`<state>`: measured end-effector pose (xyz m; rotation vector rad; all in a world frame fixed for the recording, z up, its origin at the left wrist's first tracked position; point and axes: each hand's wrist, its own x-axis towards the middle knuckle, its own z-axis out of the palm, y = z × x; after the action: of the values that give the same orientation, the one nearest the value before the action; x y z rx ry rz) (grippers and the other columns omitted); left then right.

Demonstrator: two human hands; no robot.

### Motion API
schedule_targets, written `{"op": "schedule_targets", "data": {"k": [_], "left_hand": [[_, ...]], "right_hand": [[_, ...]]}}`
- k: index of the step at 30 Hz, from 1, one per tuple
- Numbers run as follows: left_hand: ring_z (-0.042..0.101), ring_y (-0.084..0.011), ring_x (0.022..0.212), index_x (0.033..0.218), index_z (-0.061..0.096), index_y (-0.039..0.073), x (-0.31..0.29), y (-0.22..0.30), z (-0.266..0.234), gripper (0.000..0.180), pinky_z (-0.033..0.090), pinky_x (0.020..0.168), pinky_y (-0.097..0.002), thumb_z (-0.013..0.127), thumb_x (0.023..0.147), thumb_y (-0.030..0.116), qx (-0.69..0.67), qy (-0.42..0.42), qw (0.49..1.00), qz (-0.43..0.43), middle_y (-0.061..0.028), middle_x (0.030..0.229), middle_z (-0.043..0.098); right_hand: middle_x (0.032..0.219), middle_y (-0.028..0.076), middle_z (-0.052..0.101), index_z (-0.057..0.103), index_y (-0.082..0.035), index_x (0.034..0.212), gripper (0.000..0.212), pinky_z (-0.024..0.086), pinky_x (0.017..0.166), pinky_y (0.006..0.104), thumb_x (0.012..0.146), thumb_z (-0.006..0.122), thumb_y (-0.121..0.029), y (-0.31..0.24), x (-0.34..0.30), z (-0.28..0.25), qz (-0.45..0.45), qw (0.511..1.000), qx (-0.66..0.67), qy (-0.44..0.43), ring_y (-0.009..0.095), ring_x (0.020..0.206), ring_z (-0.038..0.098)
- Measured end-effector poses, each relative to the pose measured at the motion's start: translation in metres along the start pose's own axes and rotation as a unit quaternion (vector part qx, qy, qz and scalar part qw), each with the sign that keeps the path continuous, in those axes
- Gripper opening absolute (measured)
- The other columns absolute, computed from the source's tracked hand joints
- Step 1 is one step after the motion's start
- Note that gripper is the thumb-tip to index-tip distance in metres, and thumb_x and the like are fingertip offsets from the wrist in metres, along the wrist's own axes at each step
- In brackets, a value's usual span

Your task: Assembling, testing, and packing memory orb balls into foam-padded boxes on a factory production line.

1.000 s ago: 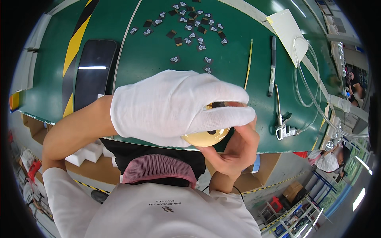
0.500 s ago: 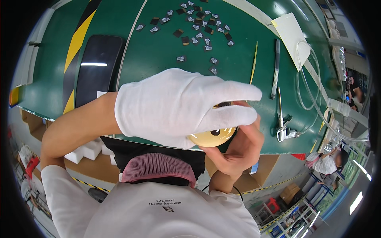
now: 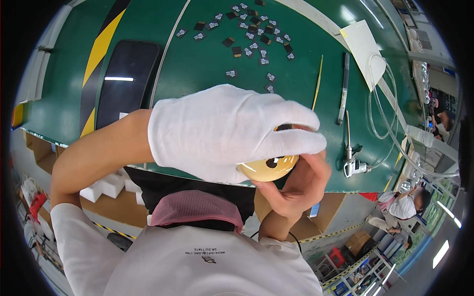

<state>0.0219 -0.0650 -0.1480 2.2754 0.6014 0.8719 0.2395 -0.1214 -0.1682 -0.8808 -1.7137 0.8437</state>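
Observation:
Between my hands, just above the table's front edge, is a glossy yellow rounded object with dark patches; much of it is covered, so its kind is unclear. My left hand, in a white glove, lies over its top with the fingers closed round it. From the right and below, my bare right hand grips it, thumb on the near side and fingers partly behind the glove. Beyond the hands, several small black memory cards are scattered on the green table, some showing pale labels.
A black smartphone-like slab lies at the left beside yellow-black tape. On the right are a thin yellow stick, a dark pen-like tool, a metal air gun with a clear hose, and a pale sheet.
The yellow object has turned slightly, so its dark patch shows more. The gloved fingers have shifted a little over it and come closer together; both hands keep hold.

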Motion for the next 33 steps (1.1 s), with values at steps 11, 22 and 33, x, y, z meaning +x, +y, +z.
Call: {"op": "schedule_targets", "data": {"k": [11,22,33], "left_hand": [[0.069,-0.033,0.094,0.139,0.056,0.014,-0.002,0.0,0.001,0.066,0.058,0.068,-0.0395,0.081,0.077,0.015,-0.006,0.005,1.0,0.001,-0.0134,0.135,0.059],[0.068,-0.0347,0.098,0.14,0.056,0.015,0.003,0.001,0.002,0.072,0.058,0.071,-0.041,0.083,0.073,0.012,-0.016,-0.014,1.0,-0.021,-0.0141,0.138,0.058],[0.071,-0.0319,0.087,0.161,0.035,0.02,-0.001,0.002,0.009,0.104,0.059,0.066,-0.0382,0.082,0.069,0.015,0.053,0.045,0.997,-0.026,-0.0154,0.156,0.044]], "right_hand": [[0.133,0.023,0.064,0.06,-0.001,0.129,0.076,0.047,0.101,0.046,0.062,0.095,-0.003,0.002,0.001,-0.004,-0.01,1.0,0.013,-0.02,0.038,0.123,0.059],[0.135,0.023,0.063,0.059,-0.001,0.13,0.077,0.048,0.101,0.047,0.062,0.095,-0.005,0.009,-0.003,-0.006,-0.023,1.0,0.011,-0.012,0.039,0.124,0.058],[0.135,0.023,0.063,0.062,0.002,0.127,0.073,0.046,0.102,0.045,0.063,0.095,-0.008,0.005,-0.004,-0.006,0.007,1.0,-0.008,-0.011,0.037,0.121,0.059]]}}
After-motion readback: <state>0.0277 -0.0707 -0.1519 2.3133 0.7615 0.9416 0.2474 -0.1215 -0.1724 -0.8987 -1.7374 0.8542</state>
